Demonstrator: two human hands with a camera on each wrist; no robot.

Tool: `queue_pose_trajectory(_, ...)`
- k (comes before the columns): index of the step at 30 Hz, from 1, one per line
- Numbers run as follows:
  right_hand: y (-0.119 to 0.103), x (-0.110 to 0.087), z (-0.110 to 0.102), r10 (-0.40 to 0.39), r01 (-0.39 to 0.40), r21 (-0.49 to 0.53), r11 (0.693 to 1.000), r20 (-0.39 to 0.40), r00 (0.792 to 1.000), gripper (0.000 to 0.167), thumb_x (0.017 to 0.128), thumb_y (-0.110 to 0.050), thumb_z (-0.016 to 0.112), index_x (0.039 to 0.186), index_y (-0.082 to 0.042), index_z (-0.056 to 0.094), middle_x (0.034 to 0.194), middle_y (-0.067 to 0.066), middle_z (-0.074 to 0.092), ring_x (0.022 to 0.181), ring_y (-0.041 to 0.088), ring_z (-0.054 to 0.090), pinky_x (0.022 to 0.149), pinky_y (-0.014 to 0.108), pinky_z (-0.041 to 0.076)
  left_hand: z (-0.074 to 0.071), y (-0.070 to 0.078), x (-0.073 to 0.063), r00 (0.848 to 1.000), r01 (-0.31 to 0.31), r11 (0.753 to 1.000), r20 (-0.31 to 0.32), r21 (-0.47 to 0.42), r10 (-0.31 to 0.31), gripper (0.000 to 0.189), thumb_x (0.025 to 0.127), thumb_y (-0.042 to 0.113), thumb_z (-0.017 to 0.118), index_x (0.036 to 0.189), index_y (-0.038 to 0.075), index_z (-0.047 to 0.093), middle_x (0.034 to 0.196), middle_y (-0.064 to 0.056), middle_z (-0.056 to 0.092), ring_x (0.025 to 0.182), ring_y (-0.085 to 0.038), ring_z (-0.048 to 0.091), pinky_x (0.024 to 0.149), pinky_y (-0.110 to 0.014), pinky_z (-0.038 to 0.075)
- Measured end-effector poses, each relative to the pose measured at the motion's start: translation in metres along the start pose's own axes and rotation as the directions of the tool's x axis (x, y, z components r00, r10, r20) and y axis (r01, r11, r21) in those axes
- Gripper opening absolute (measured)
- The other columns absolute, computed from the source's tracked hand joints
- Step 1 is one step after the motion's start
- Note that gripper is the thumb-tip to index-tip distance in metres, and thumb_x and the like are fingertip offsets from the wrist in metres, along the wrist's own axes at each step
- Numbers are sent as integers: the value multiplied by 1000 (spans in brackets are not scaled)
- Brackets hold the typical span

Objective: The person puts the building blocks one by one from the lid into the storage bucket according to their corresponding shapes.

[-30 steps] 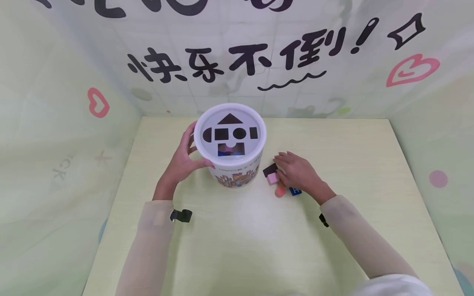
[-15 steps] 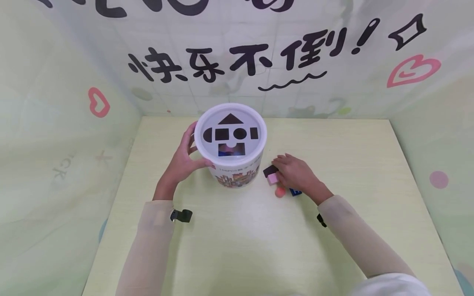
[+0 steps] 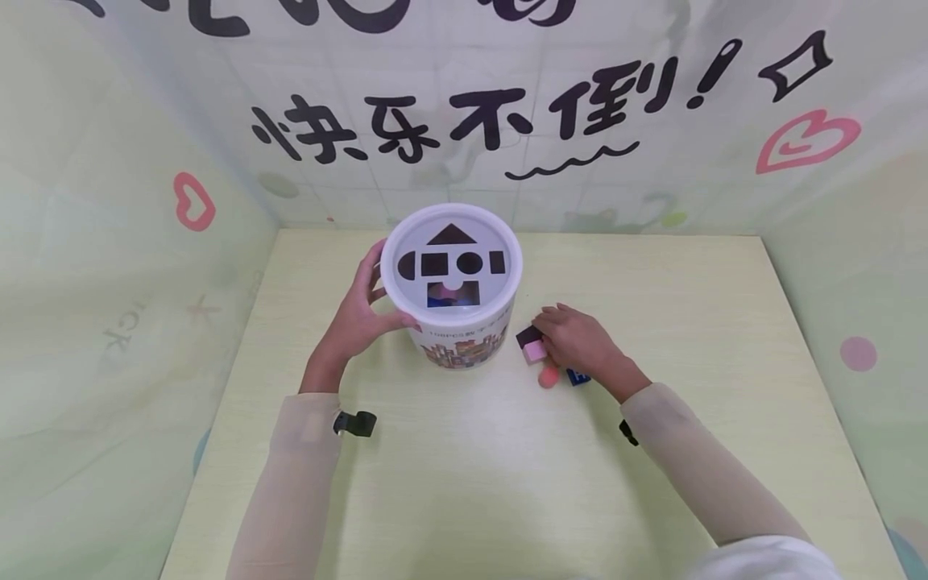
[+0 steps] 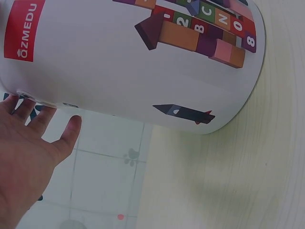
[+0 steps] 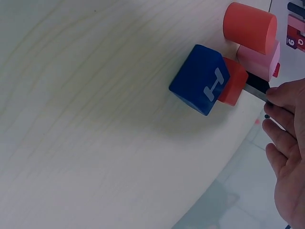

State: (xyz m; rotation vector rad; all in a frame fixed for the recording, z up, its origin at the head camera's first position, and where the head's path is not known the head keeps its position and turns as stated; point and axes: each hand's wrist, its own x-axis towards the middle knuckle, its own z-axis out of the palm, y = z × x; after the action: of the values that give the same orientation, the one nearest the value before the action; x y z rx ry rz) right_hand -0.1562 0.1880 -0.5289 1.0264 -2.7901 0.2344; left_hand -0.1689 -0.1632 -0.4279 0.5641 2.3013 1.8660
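Observation:
A white bucket (image 3: 464, 348) stands upright on the table, its lid (image 3: 410, 308) cut with shaped holes. My left hand (image 3: 360, 312) holds its left side, thumb in front and fingers behind. Right of the bucket, my right hand (image 3: 583, 345) pinches a dark flat block (image 5: 258, 86) between thumb and fingers; part of it is hidden. Beside it sit a pink block (image 3: 535, 351), an orange-red cylinder (image 3: 548, 377) and a blue block (image 3: 577, 377) marked H. A smaller red block (image 5: 233, 82) shows behind the blue one in the right wrist view.
The pale wooden table (image 3: 464, 483) runs up to a printed cloth backdrop (image 3: 449, 173) behind the bucket, with cloth sides left and right. Through the lid's lowest hole, blue and pink pieces show inside the bucket.
My right hand has shifted slightly left and its fingers have drawn in on the dark block, covering more of it. The left hand and bucket stay put.

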Motion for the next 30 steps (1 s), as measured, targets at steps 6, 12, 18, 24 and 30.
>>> queue_pose_trajectory(6,-1,1,2,26,-26,1,1000,37,999,21,88,-5,64,107,1,69,106,12,71,108,29,64,103,46,46,0,0,0,1000,-1,1000,2,-2,1,108,70,20,89,153,14,21,153,-5,31,142,-32,29,110,-56,32)
queue_pose_trajectory(12,-3,5,0,66,-67,10,998,88,994,19,88,-3,59,104,-1,69,100,9,69,96,24,63,101,41,47,0,-1,0,1000,-8,1000,5,-4,8,107,70,19,89,153,13,22,153,-5,32,141,-32,29,110,-55,32)
queue_pose_trajectory(18,-1,5,-5,53,-56,24,998,84,995,24,79,0,63,102,-1,70,98,6,69,91,21,61,94,35,51,0,0,-1,1000,-18,1000,6,-11,18,108,70,19,89,153,12,21,153,-7,32,141,-37,28,110,-57,32)
queue_pose_trajectory(24,5,2,-15,65,-67,34,997,77,995,28,84,-2,64,112,0,69,112,12,69,112,27,63,106,41,44,0,-1,0,1000,-6,1000,6,-9,6,107,70,18,89,153,13,21,153,-7,32,141,-36,28,110,-56,32)
queue_pose_trajectory(30,10,3,-28,64,-64,34,997,7,998,26,88,-3,63,113,-1,69,117,15,68,116,29,62,106,43,44,-3,-19,4,1000,-11,1000,0,-16,11,110,68,17,90,154,18,20,154,-4,31,142,-33,27,110,-55,32)
